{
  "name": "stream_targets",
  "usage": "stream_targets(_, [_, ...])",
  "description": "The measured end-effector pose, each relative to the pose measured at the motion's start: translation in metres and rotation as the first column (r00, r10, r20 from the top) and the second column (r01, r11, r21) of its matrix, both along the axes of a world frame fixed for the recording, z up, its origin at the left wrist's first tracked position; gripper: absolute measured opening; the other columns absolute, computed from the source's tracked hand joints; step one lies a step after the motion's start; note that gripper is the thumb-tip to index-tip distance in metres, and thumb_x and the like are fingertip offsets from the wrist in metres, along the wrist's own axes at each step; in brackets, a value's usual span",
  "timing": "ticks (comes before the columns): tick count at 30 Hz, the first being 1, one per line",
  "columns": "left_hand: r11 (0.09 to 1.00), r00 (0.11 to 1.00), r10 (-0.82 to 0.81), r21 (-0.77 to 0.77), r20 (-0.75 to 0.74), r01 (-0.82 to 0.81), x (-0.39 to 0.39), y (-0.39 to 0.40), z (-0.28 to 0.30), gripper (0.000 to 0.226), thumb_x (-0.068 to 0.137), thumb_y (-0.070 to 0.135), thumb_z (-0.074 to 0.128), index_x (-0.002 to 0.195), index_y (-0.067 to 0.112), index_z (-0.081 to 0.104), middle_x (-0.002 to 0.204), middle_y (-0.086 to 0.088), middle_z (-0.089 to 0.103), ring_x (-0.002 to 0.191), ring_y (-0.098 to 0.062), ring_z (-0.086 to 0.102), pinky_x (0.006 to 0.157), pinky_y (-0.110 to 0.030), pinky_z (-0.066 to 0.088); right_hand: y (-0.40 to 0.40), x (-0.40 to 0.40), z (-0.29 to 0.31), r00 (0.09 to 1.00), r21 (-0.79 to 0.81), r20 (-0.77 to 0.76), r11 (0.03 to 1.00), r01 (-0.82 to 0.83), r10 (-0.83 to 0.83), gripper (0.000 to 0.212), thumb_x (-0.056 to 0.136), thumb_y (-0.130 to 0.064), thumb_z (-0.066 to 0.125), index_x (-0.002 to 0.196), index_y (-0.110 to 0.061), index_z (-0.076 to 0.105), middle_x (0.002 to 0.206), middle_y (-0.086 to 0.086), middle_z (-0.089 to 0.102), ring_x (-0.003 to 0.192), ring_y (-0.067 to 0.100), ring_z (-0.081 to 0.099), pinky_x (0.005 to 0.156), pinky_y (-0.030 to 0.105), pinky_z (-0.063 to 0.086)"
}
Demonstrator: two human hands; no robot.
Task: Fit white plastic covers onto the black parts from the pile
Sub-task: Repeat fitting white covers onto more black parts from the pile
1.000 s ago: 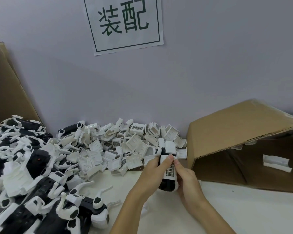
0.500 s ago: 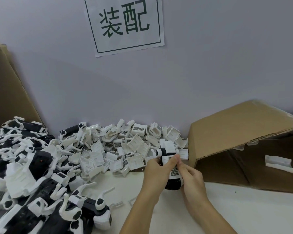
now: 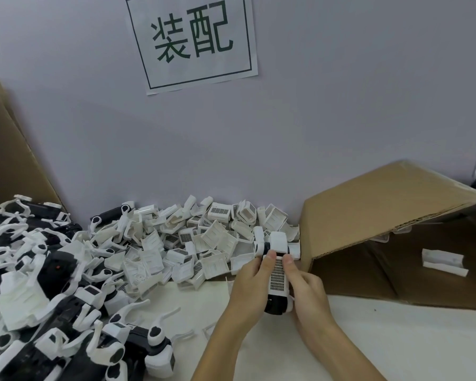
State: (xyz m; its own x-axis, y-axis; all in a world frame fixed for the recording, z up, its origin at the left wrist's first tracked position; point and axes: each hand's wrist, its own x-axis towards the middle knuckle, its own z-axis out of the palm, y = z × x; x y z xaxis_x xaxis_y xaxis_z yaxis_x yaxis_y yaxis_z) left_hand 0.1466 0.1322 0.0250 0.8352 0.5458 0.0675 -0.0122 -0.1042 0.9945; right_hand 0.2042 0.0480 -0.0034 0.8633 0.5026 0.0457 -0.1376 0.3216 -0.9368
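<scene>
White plastic, slotted with a dark grille, forms the cover (image 3: 277,273) that sits on top of the black plastic part (image 3: 276,306) held up between both hands just above the pale worktop (image 3: 396,342), in front of the heaps and near the mouth of the box on the right. The left hand (image 3: 248,287) curls round the left side of the part, its thumb lying along the cover's left edge, and the right hand (image 3: 307,288) grips the right side, its thumb pressed on the cover's upper right corner; neither hand is open, both are closed on the same assembly. A white end piece (image 3: 276,240) sticks out beyond the thumbs toward the wall. Behind the hands a heap of loose white plastic covers (image 3: 193,243) lies against the grey wall (image 3: 313,133). At the left a larger pile of black parts with white curved arms (image 3: 52,298) spreads to the picture's lower edge, touching the heap of covers. A brown cardboard box (image 3: 382,210) lies on its side at the right, open toward the camera, with a white plastic piece (image 3: 443,262) inside on its lower wall. A brown cardboard sheet (image 3: 8,160) leans at the far left. A white paper sign with dark green characters in a frame (image 3: 193,39) is stuck on the wall.
</scene>
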Motion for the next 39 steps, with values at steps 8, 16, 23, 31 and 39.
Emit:
stream_targets(8, [0.999,1.0,-0.003,-0.052,0.021,0.004,0.003,-0.003,-0.001,0.034,0.104,0.035,0.047,0.1,0.013,0.073,0.081,0.0,0.075,0.077,-0.011,0.072,0.068,-0.024,0.056,0.002,-0.004,0.001,0.998,-0.035,0.028,0.998,0.055,-0.054,0.044,0.077,-0.06,0.059,0.076,-0.022,0.081,0.08,0.009,0.077,0.077,0.022,0.076,0.068,0.037,0.061])
stream_targets(16, [0.998,0.999,0.01,0.068,-0.032,-0.008,0.003,0.001,-0.003,0.04,0.105,0.038,0.042,0.104,0.011,0.071,0.085,-0.001,0.072,0.076,-0.008,0.069,0.064,-0.017,0.05,0.004,-0.007,0.001,0.997,-0.055,0.025,0.996,0.069,-0.068,0.043,0.075,-0.06,0.058,0.077,-0.023,0.081,0.08,0.008,0.078,0.079,0.021,0.076,0.073,0.04,0.061])
stream_targets(23, [0.982,0.999,-0.038,-0.183,0.007,0.039,0.005,0.005,-0.003,0.034,0.103,0.036,0.049,0.103,0.012,0.072,0.083,0.0,0.077,0.078,-0.01,0.073,0.067,-0.021,0.056,0.003,-0.005,0.002,1.0,-0.015,0.006,1.0,0.025,-0.025,0.039,0.095,-0.047,0.055,0.082,-0.021,0.082,0.084,0.009,0.078,0.081,0.021,0.076,0.063,0.031,0.059])
stream_targets(31, [0.971,0.994,-0.107,-0.215,0.014,0.107,0.0,0.014,-0.008,0.024,0.102,0.015,0.052,0.119,0.006,0.066,0.108,-0.015,0.075,0.105,-0.027,0.071,0.093,-0.039,0.056,0.002,-0.001,-0.003,0.985,-0.091,0.169,0.995,0.05,-0.034,0.03,0.103,-0.023,0.051,0.091,-0.017,0.078,0.077,-0.001,0.077,0.071,0.007,0.073,0.056,0.014,0.05])
stream_targets(39, [0.931,0.971,-0.237,-0.28,0.025,0.234,-0.007,0.023,-0.004,0.029,0.097,0.009,0.059,0.125,0.0,0.06,0.11,-0.019,0.073,0.105,-0.029,0.071,0.089,-0.041,0.058,0.0,0.004,-0.003,0.993,-0.024,0.064,0.995,-0.1,0.101,0.025,0.099,-0.027,0.056,0.096,-0.022,0.081,0.097,0.006,0.078,0.095,0.017,0.074,0.082,0.03,0.058])
